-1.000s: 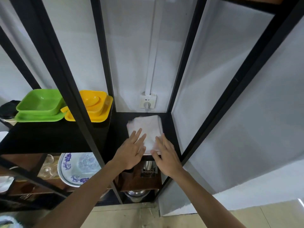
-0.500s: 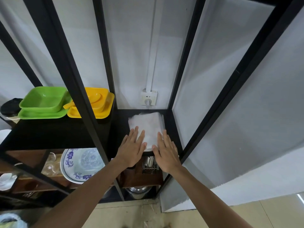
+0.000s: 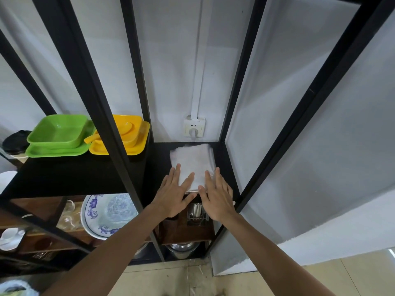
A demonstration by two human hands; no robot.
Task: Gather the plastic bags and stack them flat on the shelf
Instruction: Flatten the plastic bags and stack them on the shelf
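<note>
A flat stack of whitish, translucent plastic bags (image 3: pixel 193 160) lies on the black shelf board (image 3: pixel 159 167) in the narrow right bay of the rack. My left hand (image 3: pixel 175 195) rests palm down on the stack's near left corner, fingers spread. My right hand (image 3: pixel 217 195) lies flat on the near right corner, fingers also spread. Neither hand grips anything. The near edge of the stack is hidden under my fingers.
Black rack uprights (image 3: pixel 239 67) frame the bay. Green dishes (image 3: pixel 58 136) and yellow dishes (image 3: pixel 126 133) sit on the left shelf. A wall socket (image 3: pixel 194 126) is behind the stack. Below are a blue-patterned plate (image 3: pixel 109 214), a utensil holder (image 3: pixel 197 212) and metal pots (image 3: pixel 181 248).
Both hands have slid slightly back toward the stack's near edge and flattened side by side; the stack itself stays in place on the shelf.
</note>
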